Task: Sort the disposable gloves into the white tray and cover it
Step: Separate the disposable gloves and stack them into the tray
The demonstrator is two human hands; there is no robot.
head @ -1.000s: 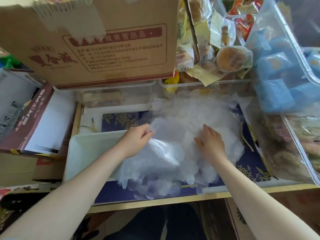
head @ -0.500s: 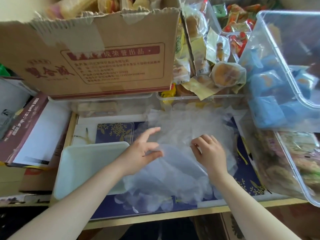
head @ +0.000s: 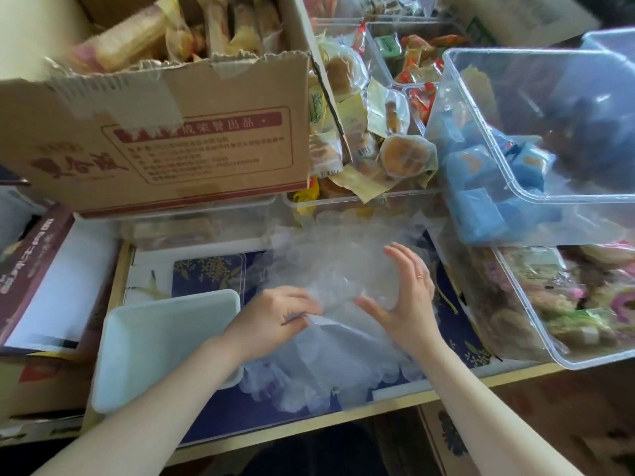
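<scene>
A loose heap of clear disposable gloves [head: 330,266] lies on the dark blue patterned mat in the middle of the table. The white tray [head: 144,341] sits to the left of the heap, with nothing inside, and its right edge is under my left forearm. My left hand [head: 271,321] pinches the edge of a glove at the heap's left side, fingers curled. My right hand [head: 402,304] is spread with straight fingers against the right side of the heap, thumb pointing left.
A brown cardboard box [head: 165,142] of snacks stands behind the tray. Clear plastic bins [head: 536,201] with packaged food crowd the right side and back. A maroon box [head: 31,269] lies at the left. The table's wooden front edge [head: 343,413] runs below the heap.
My left hand has gone from spread fingers to pinching a glove edge. My right hand has opened and lifted off the heap's top to its right side. The view has tilted upward.
</scene>
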